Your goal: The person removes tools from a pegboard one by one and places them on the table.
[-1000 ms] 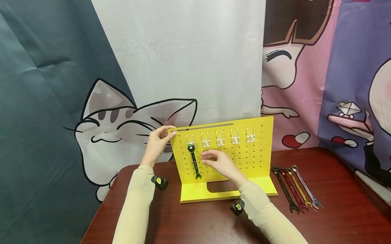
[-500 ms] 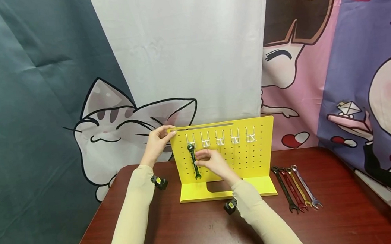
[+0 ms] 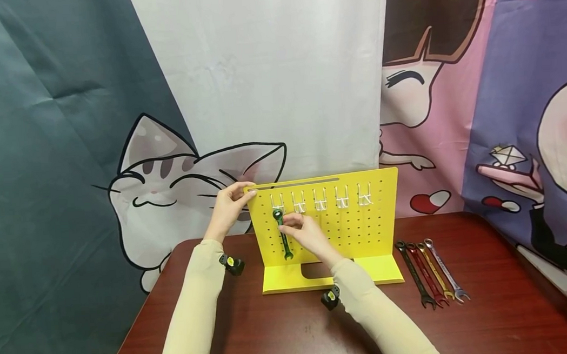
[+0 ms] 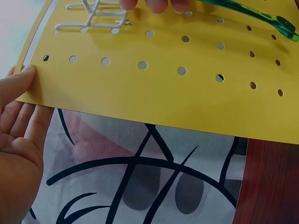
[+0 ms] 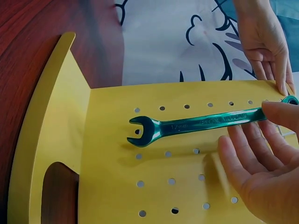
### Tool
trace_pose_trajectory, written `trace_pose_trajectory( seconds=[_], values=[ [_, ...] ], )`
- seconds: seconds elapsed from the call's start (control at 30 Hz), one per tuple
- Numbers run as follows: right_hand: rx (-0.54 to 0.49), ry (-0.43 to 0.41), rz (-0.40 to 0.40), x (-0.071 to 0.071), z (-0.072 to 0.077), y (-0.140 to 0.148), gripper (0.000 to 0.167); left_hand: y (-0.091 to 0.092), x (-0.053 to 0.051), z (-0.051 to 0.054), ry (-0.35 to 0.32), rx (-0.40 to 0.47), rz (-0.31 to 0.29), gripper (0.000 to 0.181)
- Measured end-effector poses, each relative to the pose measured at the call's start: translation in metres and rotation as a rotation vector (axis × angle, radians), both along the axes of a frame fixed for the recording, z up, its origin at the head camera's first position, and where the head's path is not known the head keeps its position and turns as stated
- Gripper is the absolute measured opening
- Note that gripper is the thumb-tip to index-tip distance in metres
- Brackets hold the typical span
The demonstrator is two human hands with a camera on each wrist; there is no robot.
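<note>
A yellow pegboard point(image 3: 387, 214) stands upright on the table, with a row of several white wire hooks point(image 3: 342, 200) near its top. My left hand point(image 3: 228, 208) grips its upper left corner, thumb in front and fingers behind, as the left wrist view shows. A green combination wrench point(image 5: 196, 126) hangs nearly vertical at the leftmost hook, ring end up and open end down. Between thumb and fingers my right hand point(image 3: 308, 235) pinches the wrench's shank near the ring end. Whether the ring sits over the hook is hard to tell.
Right of the board, a black wrench point(image 3: 414, 274), a red wrench point(image 3: 426, 274), a gold wrench point(image 3: 436, 270) and a silver wrench point(image 3: 446, 269) lie side by side on the reddish-brown table point(image 3: 293, 328). A printed curtain point(image 3: 283, 90) hangs behind the table.
My right hand has moved left from in front of the board to the green wrench and now pinches it. The left hand stays on the board's corner.
</note>
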State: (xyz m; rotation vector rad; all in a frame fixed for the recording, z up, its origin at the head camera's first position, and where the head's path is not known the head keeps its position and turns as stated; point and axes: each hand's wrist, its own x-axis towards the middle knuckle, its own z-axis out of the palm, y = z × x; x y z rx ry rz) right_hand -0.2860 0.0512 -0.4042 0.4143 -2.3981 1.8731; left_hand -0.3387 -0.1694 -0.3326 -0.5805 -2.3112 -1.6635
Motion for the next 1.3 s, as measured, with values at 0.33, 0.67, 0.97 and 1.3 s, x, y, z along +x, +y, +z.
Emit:
trace_pose_trajectory(
  seconds=[0.33,0.67,0.97,1.3],
  values=[
    [-0.008,0.024,0.011,0.002,0.000,0.001,0.024,0.000,0.000,-0.001,0.003,-0.012,-0.001,0.031],
    [-0.053,-0.015,0.062,0.007,-0.009,0.004,0.029,0.000,-0.001,-0.003,0.016,0.010,-0.004,0.030],
    [-0.081,-0.020,0.069,0.012,-0.018,0.004,0.027,-0.001,0.001,0.000,0.021,0.007,-0.010,0.030],
    [-0.146,0.015,0.055,0.017,-0.010,-0.001,0.025,0.000,0.001,-0.001,0.021,-0.004,0.007,0.028]
  ],
)
